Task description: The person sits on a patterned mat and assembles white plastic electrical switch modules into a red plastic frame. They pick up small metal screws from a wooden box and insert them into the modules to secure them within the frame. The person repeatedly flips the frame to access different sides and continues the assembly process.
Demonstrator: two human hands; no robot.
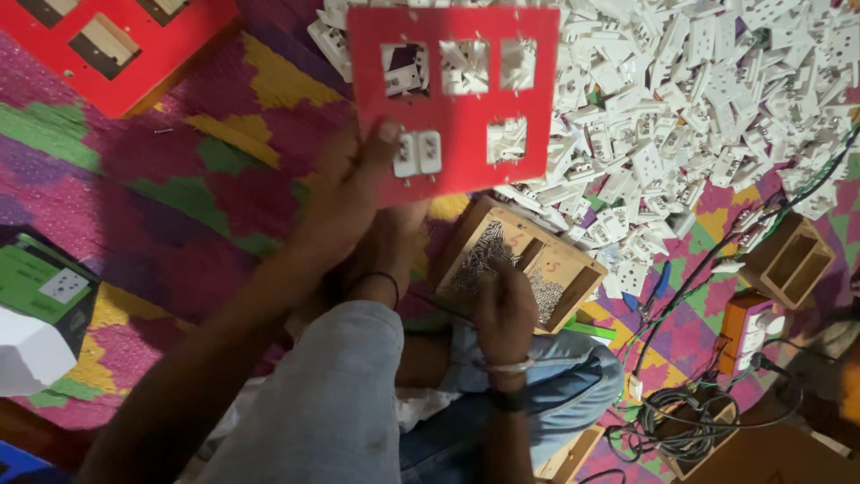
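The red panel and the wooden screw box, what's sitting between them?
In the head view, white socket parts from the big pile lie between the red panel and the wooden box.

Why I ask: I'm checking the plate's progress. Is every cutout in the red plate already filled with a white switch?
No, the red plate held by the left hand has white switches in only one cutout.

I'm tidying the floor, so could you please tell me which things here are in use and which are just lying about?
In use:
- red plate, held by left hand
- two switches fitted in it
- screw box, right hand over it
- socket pile

Lying about:
- second red plate
- green carton
- cable coil
- small wooden box
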